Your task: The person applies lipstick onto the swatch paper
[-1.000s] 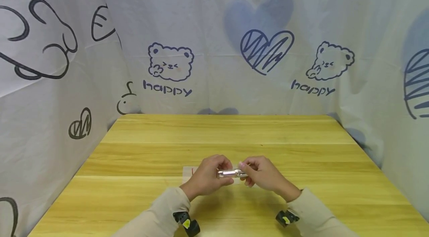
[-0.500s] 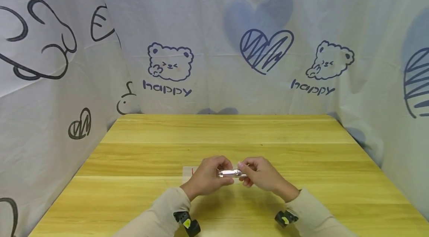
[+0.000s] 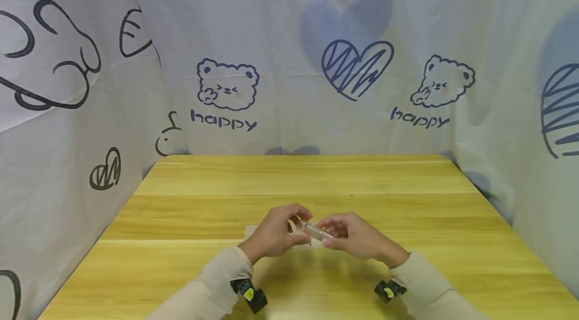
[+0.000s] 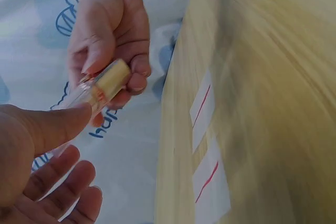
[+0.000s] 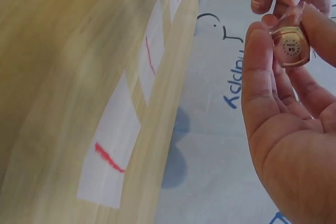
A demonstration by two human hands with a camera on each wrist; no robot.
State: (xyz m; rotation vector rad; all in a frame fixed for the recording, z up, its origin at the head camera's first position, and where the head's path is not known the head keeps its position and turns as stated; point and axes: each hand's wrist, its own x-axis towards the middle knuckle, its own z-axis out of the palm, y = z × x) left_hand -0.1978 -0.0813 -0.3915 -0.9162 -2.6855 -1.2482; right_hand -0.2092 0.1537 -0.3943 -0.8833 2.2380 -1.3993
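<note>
A small clear tube with a cream-gold end, which looks like a lipstick, is held between both hands above the table, tilted with its left end higher in the head view. My right hand grips its right end with thumb and fingers. At the left end is my left hand, its thumb across the lipstick in the left wrist view and several fingers spread below. A round printed sticker shows on the base of the lipstick in the right wrist view. The left index finger is mostly hidden.
Beneath the hands lie several white paper strips with red lines, on a wood-grain table. Patterned white cloth stands behind and at the sides. Each wrist wears a black camera.
The lipstick has turned from nearly level to a slant, left end up. The left fingers have lifted and spread slightly; the right hand has shifted its grip, its thumb now lower.
</note>
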